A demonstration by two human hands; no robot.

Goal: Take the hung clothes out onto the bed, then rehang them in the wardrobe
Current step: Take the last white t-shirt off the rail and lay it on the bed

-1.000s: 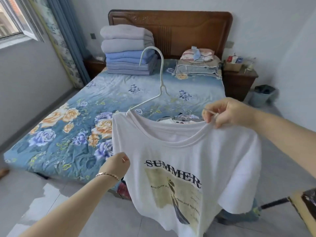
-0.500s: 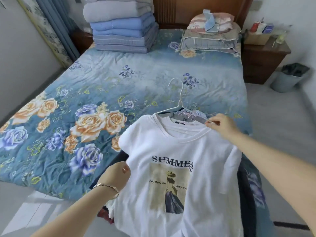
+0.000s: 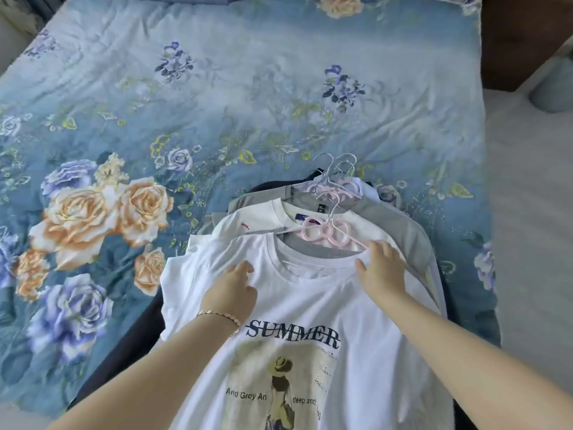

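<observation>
A white T-shirt (image 3: pixel 310 305) printed "SUMMER" lies on top of a pile of hung clothes (image 3: pixel 397 218) on the flowered blue bed (image 3: pixel 217 88). My left hand (image 3: pixel 232 290) rests flat on its left chest, fingers relaxed. My right hand (image 3: pixel 383 268) presses on the right side of the collar with straight fingers. Under the shirt lie a cream T-shirt (image 3: pixel 257 221), a grey garment and dark clothes. A pink hanger (image 3: pixel 325 234) and several wire hooks (image 3: pixel 338 169) stick out above the collars. This shirt's own hanger is hidden.
A wooden nightstand (image 3: pixel 524 41) stands at the bed's top right corner, with a grey bin (image 3: pixel 555 85) beside it on the pale floor. The bed's left and far parts show only the quilt.
The white T-shirt went from hanging in the air in both hands to lying flat on the pile. Both hands let go and now rest on it. The view tilted down toward the bed.
</observation>
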